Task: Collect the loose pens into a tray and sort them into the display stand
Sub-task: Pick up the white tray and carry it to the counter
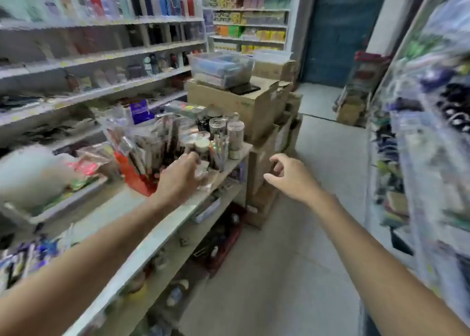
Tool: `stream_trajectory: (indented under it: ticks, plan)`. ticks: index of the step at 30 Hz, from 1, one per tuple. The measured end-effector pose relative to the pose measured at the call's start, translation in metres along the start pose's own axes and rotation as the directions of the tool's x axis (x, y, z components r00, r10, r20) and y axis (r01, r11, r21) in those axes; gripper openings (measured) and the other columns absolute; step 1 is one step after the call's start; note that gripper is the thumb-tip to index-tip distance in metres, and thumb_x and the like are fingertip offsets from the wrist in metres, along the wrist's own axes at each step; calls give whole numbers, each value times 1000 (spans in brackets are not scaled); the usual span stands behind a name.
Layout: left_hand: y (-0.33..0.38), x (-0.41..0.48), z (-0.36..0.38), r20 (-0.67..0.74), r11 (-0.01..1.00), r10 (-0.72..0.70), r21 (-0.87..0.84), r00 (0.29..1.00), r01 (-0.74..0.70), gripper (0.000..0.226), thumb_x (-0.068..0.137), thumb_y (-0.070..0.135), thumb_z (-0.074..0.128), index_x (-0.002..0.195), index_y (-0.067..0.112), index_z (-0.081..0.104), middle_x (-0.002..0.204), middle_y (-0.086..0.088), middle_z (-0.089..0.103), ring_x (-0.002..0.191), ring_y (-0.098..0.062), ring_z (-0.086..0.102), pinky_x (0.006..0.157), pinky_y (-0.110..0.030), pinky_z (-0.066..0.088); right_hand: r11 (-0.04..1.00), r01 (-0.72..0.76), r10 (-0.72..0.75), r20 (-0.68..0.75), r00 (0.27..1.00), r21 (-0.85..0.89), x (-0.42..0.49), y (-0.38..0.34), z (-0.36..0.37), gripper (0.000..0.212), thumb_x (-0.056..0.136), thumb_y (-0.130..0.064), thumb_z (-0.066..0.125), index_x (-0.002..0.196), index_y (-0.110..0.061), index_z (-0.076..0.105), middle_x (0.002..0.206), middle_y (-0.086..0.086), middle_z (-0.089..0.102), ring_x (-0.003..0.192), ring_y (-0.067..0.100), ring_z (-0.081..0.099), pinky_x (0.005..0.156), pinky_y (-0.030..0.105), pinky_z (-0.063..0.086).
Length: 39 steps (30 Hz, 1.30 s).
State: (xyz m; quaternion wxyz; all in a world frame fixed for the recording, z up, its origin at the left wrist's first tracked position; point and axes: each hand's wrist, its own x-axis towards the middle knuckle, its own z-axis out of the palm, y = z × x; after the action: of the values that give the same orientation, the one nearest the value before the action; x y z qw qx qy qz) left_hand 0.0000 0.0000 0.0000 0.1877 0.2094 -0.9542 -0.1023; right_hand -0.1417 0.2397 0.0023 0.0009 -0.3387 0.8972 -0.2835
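The picture is blurred by motion. My left hand (181, 174) reaches over the counter shelf (152, 236) toward a cluster of pens standing in clear holders (157, 145); its fingers are by a clear plastic piece, and I cannot tell whether they hold it. My right hand (287, 175) hangs in the air over the aisle, right of the counter, fingers loosely curled and holding nothing. A grey tray (58, 206) with a pale bag on it lies at the left of the counter. Colourful pens stand in a cup (220, 147) at the counter's far end.
Stacked cardboard boxes (256, 109) stand past the counter's end, a clear bin (221, 66) on top. Wall shelves with goods run along the left. A hanging-goods rack (432, 132) fills the right. The grey floor aisle (318, 208) runs between them.
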Motion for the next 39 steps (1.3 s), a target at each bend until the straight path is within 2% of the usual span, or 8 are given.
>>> stream_trajectory:
  ticks: [3,9,12,16,22,28,32,39]
  plan:
    - [59,39,59,95,987,97,-136,991,-83,27,90,35,68,102,13,59,101,-6,63,91,-27,61,73,-39,50,993,-118,119,-45,992,24,-3,73,-28,44,88,-38,68,126,-21,57,105,-3,58,86,16,56,69,27,42]
    - [149,89,169,264,946,283,-235,922,-223,25,86,41,73,98,21,64,92,6,61,83,-17,61,75,-36,52,950,-310,311,-79,947,34,-16,205,-53,41,85,-33,71,124,-20,61,104,-4,60,90,14,55,85,34,49]
    - [182,119,213,328,936,325,-249,887,-250,25,86,38,74,97,18,65,93,3,64,81,-19,62,71,-33,51,916,-395,399,-63,915,68,-11,260,-55,39,86,-32,70,122,-20,62,104,-5,59,89,12,54,85,35,51]
    - [221,187,274,334,942,321,-209,886,-262,25,85,39,73,95,18,63,92,2,61,86,-21,60,70,-31,45,896,-441,443,-43,896,56,40,335,-51,37,86,-32,69,120,-19,62,104,-4,58,87,11,50,80,30,47]
    - [279,347,364,382,961,261,-192,887,-200,24,85,42,73,94,22,62,91,5,59,88,-22,60,75,-39,52,918,-396,396,65,916,-12,201,454,-60,34,88,-29,67,121,-18,63,102,-4,53,93,10,46,80,24,37]
    - [356,516,415,364,973,191,-192,912,-128,24,86,37,73,95,17,64,93,1,61,89,-25,60,75,-36,50,933,-359,358,66,931,-4,374,559,-113,29,86,-26,69,114,-17,67,99,-5,52,89,13,48,75,21,31]
    - [395,627,458,359,974,174,-200,917,-106,26,86,37,74,97,15,67,95,0,66,90,-24,63,75,-36,51,945,-326,325,51,944,22,491,631,-138,28,86,-27,71,112,-17,68,100,-4,54,83,11,45,76,27,39]
    - [447,834,559,311,980,60,-198,948,3,23,89,38,70,98,17,65,97,2,63,87,-18,60,74,-37,54,977,-207,200,120,972,44,728,768,-164,31,89,-30,66,118,-19,65,109,-5,55,85,6,46,77,22,35]
